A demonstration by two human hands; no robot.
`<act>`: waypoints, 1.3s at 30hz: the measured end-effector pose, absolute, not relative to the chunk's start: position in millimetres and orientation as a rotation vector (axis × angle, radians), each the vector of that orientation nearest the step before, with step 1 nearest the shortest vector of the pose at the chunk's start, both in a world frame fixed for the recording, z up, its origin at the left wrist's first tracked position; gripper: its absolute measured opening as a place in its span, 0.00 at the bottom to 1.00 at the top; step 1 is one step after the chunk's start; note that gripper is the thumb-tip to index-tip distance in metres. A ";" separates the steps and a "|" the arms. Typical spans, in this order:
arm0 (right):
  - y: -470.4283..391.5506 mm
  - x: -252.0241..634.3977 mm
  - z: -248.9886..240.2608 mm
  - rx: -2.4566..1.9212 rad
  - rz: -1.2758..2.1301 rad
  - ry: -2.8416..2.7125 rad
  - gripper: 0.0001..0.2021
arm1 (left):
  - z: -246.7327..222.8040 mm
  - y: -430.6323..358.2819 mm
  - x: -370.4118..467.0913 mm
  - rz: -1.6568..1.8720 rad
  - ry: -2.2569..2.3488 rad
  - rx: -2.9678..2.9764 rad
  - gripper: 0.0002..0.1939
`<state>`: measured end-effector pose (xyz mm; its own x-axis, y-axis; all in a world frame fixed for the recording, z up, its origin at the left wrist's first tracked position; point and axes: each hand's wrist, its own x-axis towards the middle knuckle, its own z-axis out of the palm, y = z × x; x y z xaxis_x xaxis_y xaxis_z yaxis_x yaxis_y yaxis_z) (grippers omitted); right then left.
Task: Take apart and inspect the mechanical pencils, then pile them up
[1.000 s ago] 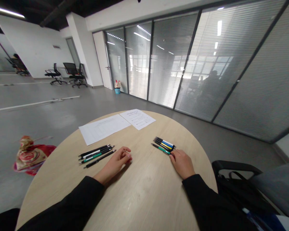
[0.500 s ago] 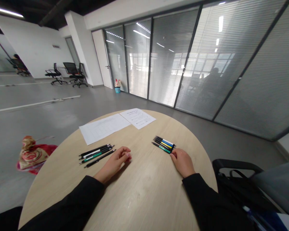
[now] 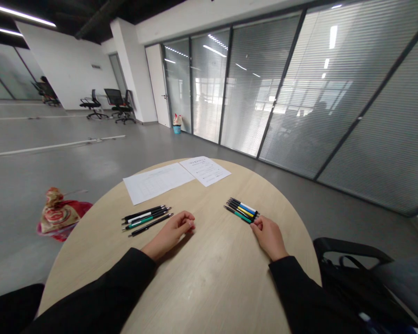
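My right hand [image 3: 269, 236] is on the table, its fingers pinched at the near end of a black-and-green pen [image 3: 237, 214]. Beside that pen lie several others in a tight row, among them a yellow-banded pen [image 3: 244, 213] and a white-and-black pen [image 3: 248, 207]. Loosely curled, my left hand [image 3: 174, 232] rests on its side with nothing visible in it. To its left lies a looser group of pens: a black pen [image 3: 149, 226] nearest the hand, a green-and-black pen [image 3: 139, 222] and a white-and-black pen [image 3: 142, 216] among them.
Two printed sheets [image 3: 160, 181] overlap at the far side of the round table [image 3: 202, 278]. A tied bag in a pink bin [image 3: 59, 218] stands on the floor at left. A black chair [image 3: 351, 250] is close on the right.
The whole view has shifted slightly, so everything appears farther right. Both hands keep nearly the same places and poses, with my right fingers still at the green pen's end.
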<state>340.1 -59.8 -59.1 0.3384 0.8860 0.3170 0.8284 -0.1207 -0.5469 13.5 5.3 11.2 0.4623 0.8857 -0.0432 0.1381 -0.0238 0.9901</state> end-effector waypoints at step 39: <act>-67.7 291.3 -36.2 -1.637 0.061 -1.884 0.07 | 5.8 23.0 -10.9 0.590 1.241 2.716 0.12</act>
